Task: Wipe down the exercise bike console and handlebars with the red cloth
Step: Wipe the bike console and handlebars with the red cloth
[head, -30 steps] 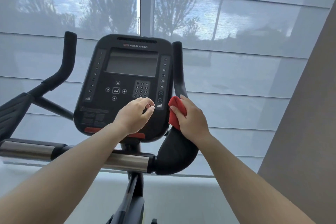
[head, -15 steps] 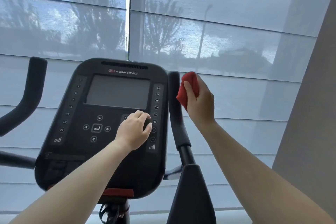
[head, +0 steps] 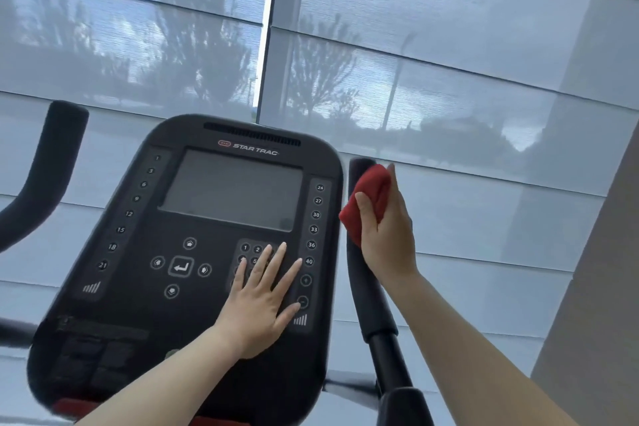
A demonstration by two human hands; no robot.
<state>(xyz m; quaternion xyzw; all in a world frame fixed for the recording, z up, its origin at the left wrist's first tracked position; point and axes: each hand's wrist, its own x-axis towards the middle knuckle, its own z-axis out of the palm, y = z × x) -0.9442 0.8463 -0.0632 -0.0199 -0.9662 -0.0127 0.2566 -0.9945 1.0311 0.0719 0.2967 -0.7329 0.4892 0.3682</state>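
The right hand held the red cloth bunched up against the upper part of the right handlebar, just below the bar's rounded top end. Its grip was closed on the cloth. The thumb lay across the front of the wad and the fingers curled round behind, where they were mostly hidden. Whether the fingers also reached round the bar itself could not be told. The cloth touched the bar's black padding and stood just beside the right edge of the console.

The left hand lay flat on the lower right part of the console face. Its grip was fully spread and held nothing. The straight fingers fanned over the number keypad, and the thumb pointed out toward the round buttons at the right edge. The dark screen above it was uncovered. The left handlebar rose at the far left, touched by neither hand. Grey window blinds filled the background.
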